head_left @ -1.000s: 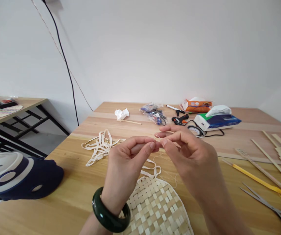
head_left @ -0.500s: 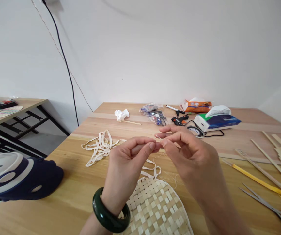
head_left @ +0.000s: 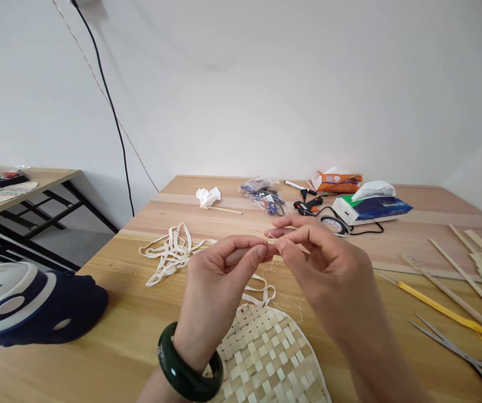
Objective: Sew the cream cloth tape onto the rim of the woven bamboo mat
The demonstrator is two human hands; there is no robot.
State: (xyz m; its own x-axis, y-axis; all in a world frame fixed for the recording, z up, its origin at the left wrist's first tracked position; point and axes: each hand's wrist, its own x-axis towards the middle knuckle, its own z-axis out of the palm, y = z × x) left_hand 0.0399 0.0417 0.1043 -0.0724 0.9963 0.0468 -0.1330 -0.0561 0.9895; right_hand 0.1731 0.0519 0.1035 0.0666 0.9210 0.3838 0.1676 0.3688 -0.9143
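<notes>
My left hand (head_left: pixel 219 274), with a dark green bangle (head_left: pixel 188 366) on the wrist, pinches thumb to forefinger above the wooden table (head_left: pixel 110 347). My right hand (head_left: pixel 324 263) meets it fingertip to fingertip, also pinched. Between the two pinches a fine pale thread (head_left: pixel 271 237) shows, with a loose strand trailing down towards the woven bamboo mat (head_left: pixel 266 358) that lies below my hands. A cream ribbon (head_left: pixel 261 291) runs along the mat's far edge.
A tangle of cream ribbon (head_left: pixel 171 252) lies to the left. A navy and white helmet-like object (head_left: pixel 26 302) sits at the left edge. At the back are crumpled paper (head_left: pixel 208 196), a plastic bag (head_left: pixel 263 196), a glue gun (head_left: pixel 308 205) and tissue packs (head_left: pixel 370 204). Bamboo strips (head_left: pixel 467 280) and scissors (head_left: pixel 463 352) lie right.
</notes>
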